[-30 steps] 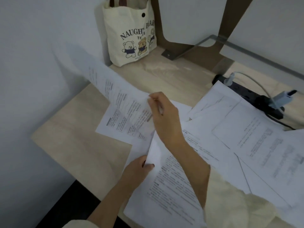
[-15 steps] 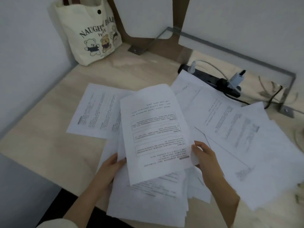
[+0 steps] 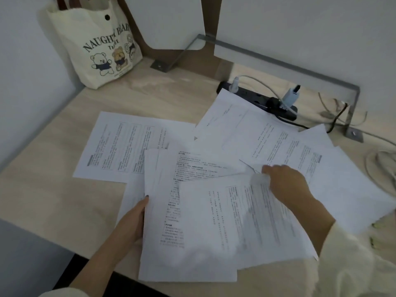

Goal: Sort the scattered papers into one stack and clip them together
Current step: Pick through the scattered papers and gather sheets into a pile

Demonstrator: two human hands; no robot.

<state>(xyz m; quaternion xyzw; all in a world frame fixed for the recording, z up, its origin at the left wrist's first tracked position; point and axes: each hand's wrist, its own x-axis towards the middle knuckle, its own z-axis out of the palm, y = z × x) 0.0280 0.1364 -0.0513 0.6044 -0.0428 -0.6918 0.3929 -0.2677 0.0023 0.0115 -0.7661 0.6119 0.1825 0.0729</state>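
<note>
A loose stack of printed white papers (image 3: 171, 243) lies at the near edge of the wooden desk (image 3: 53, 206). My left hand (image 3: 130, 224) grips the stack's left edge. My right hand (image 3: 285, 181) pinches the far corner of a blurred printed sheet (image 3: 246, 221) that lies slantwise over the stack. One single sheet (image 3: 120, 146) lies flat to the left behind the stack. Several overlapping sheets (image 3: 278, 142) spread across the right side of the desk. No clip is visible.
A cream tote bag (image 3: 96, 46) with bear prints stands in the far left corner against the wall. A black power strip (image 3: 259, 99) with plugs and cables lies at the back right. A metal bracket (image 3: 300, 67) runs along the back wall. More cables (image 3: 381, 166) curl at the right edge.
The sheet held upright over the stack half a second ago now lies turned slantwise on it. My right hand has shifted up and right to the sheet's far corner.
</note>
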